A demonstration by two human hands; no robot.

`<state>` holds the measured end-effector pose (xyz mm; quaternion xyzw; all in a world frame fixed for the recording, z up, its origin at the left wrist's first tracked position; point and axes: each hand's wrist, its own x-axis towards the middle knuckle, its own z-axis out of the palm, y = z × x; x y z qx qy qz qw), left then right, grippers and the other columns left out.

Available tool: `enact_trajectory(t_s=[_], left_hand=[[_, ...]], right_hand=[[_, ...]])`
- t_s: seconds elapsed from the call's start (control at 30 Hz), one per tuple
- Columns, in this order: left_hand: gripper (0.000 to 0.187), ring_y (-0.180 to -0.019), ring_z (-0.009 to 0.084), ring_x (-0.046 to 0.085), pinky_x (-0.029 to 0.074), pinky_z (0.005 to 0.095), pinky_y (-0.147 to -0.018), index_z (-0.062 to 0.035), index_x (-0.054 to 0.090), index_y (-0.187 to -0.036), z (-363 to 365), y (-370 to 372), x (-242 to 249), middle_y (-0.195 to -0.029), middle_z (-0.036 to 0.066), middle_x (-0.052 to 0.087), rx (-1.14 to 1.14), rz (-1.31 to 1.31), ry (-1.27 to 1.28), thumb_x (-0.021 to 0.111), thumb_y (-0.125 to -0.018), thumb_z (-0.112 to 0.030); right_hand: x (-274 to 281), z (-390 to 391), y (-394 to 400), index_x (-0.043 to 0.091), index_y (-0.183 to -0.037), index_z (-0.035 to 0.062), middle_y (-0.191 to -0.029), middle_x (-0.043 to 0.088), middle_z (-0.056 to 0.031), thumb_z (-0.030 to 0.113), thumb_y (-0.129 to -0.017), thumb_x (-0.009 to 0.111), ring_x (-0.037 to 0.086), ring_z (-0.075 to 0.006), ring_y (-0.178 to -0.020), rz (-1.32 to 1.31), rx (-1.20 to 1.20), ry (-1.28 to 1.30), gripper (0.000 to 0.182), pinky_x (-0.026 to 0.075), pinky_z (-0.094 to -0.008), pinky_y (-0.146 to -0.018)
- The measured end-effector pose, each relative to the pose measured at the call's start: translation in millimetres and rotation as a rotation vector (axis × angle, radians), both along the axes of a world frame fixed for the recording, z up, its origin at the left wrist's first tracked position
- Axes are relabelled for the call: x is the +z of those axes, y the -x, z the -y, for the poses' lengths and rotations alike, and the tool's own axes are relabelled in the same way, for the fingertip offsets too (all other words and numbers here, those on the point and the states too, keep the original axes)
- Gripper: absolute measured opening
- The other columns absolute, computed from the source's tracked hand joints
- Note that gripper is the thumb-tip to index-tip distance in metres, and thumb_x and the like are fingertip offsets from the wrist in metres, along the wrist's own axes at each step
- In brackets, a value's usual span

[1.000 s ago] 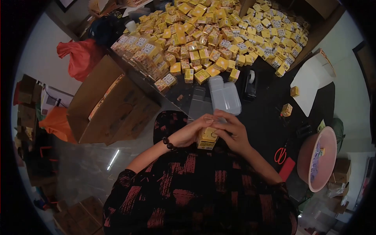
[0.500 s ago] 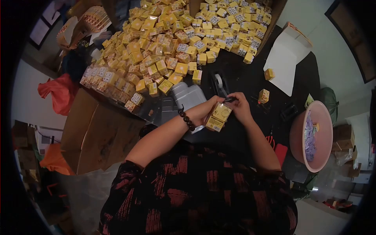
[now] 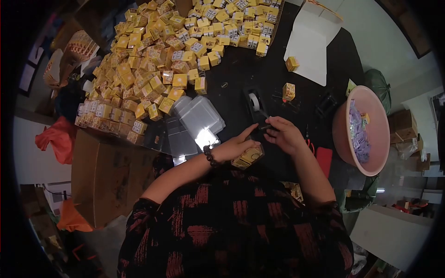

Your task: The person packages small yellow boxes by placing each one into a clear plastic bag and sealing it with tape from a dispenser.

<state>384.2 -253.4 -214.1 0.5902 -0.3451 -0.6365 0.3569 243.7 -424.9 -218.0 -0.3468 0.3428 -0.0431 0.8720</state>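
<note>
Close to your body in the head view, your left hand [image 3: 238, 147] is closed around a yellow printed box [image 3: 249, 158], its index finger extended towards a black tape dispenser [image 3: 250, 105]. The box is tilted, just in front of your patterned shirt [image 3: 232, 208]. Your right hand [image 3: 286, 135] is beside the near end of the dispenser, fingers partly curled, with thumb and forefinger close together; whether they grip any tape cannot be told. A pale roll [image 3: 254, 101] is seated in the dispenser, which rests on the black table [image 3: 232, 69]. To the left of it you have clear plastic containers [image 3: 198, 116], overlapping and reflecting light, and beyond them a large heap of yellow boxes [image 3: 148, 60], with some arranged in rows at its left edge. On the right, one small box [image 3: 292, 64] rests on an open white carton [image 3: 309, 44], and another loose box [image 3: 289, 91] stands on the table nearer you. A pink basin [image 3: 374, 160] at your right contains purple packets [image 3: 358, 132]. Between your right forearm and the basin lies a flat red object [image 3: 324, 162], with red handles [image 3: 310, 147] beside it. A large cardboard box [image 3: 111, 178] is at your left, below table level.
</note>
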Motion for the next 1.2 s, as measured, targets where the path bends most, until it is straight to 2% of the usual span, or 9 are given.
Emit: enact_trajectory(t_s=[0.13,0.2,0.3,0.4,0.5,0.73,1.0,1.1,1.2], left_hand=[[0.073,-0.097,0.0132,0.054,0.044,0.0239,-0.082,-0.0163,0.006,-0.152,-2,1,-8,-0.115,0.010,0.057,0.131,-0.220,0.043,0.046,-0.094,-0.036],[0.075,-0.105,0.0165,0.055,0.044,0.0262,-0.088,-0.0172,0.009,-0.152,-1,2,-4,-0.118,0.013,0.057,0.130,-0.273,-0.015,0.050,-0.093,-0.038],[0.070,-0.105,0.0165,0.055,0.044,0.0276,-0.089,-0.0166,0.012,-0.151,-2,6,-9,-0.117,0.012,0.057,0.148,-0.219,0.001,0.048,-0.094,-0.036],[0.067,-0.105,0.0164,0.055,0.045,0.0277,-0.088,-0.0141,0.018,-0.150,-7,11,-25,-0.117,0.012,0.058,0.304,-0.213,0.157,0.051,-0.093,-0.028],[0.066,-0.095,0.0102,0.052,0.046,0.0256,-0.083,-0.0127,0.020,-0.150,-16,23,-7,-0.111,0.006,0.051,0.362,0.200,0.450,0.052,-0.092,-0.013],[0.068,-0.095,0.0124,0.053,0.047,0.0265,-0.081,-0.0109,0.024,-0.148,-19,31,10,-0.106,0.007,0.052,0.386,0.227,0.513,0.057,-0.089,-0.008],[0.055,-0.102,0.0123,0.055,0.043,0.0249,-0.090,-0.0059,0.031,-0.144,1,9,-18,-0.115,0.006,0.055,0.361,-0.291,0.345,0.047,-0.093,-0.020],[0.054,-0.107,0.0119,0.054,0.043,0.0252,-0.092,-0.0039,0.033,-0.143,4,4,-30,-0.119,0.007,0.056,0.267,-0.249,0.275,0.048,-0.094,-0.019],[0.054,-0.108,0.0114,0.054,0.042,0.0244,-0.094,-0.0052,0.032,-0.144,6,2,-33,-0.118,0.006,0.057,0.245,-0.207,0.232,0.047,-0.094,-0.020]], right_hand=[[1,-14,18,0.066,-0.092,0.0043,-0.095,0.060,-0.0020,0.012,-0.089,0.062,0.059,-0.0142,-0.090,-0.043,-0.045,0.193,0.009,0.049,-0.0283,-0.084],[-34,-20,29,0.065,-0.092,0.0010,-0.098,0.060,-0.0048,0.007,-0.088,0.061,0.059,-0.0136,-0.092,-0.056,0.020,0.747,0.008,0.048,-0.0274,-0.085],[-79,-25,31,0.064,-0.091,-0.0002,-0.099,0.059,-0.0059,0.004,-0.086,0.062,0.059,-0.0125,-0.091,-0.005,-0.116,0.740,0.007,0.048,-0.0265,-0.084],[-48,-39,36,0.064,-0.088,0.0014,-0.096,0.059,-0.0047,0.008,-0.088,0.061,0.058,-0.0110,-0.087,0.064,-0.180,0.435,0.007,0.047,-0.0253,-0.080],[9,-66,42,0.066,-0.084,0.0039,-0.089,0.061,-0.0020,0.015,-0.090,0.062,0.055,-0.0076,-0.080,0.123,-0.170,0.204,0.013,0.043,-0.0215,-0.072],[11,-86,38,0.065,-0.082,0.0049,-0.075,0.061,0.0018,0.022,-0.092,0.061,0.052,-0.0054,-0.067,-0.040,-0.018,0.274,0.020,0.041,-0.0215,-0.063],[-25,-60,34,0.062,-0.087,0.0023,-0.066,0.050,-0.0025,0.012,-0.084,0.067,0.049,-0.0101,-0.064,0.081,0.179,1.490,0.011,0.039,-0.0243,-0.058],[-7,-31,9,0.062,-0.093,0.0027,-0.079,0.053,0.0004,0.017,-0.085,0.068,0.047,-0.0087,-0.069,-0.039,-0.223,1.262,0.017,0.038,-0.0236,-0.060],[-29,4,-8,0.063,-0.093,0.0038,-0.084,0.056,0.0016,0.016,-0.087,0.067,0.047,-0.0066,-0.069,-0.058,0.156,0.989,0.014,0.038,-0.0227,-0.060]])
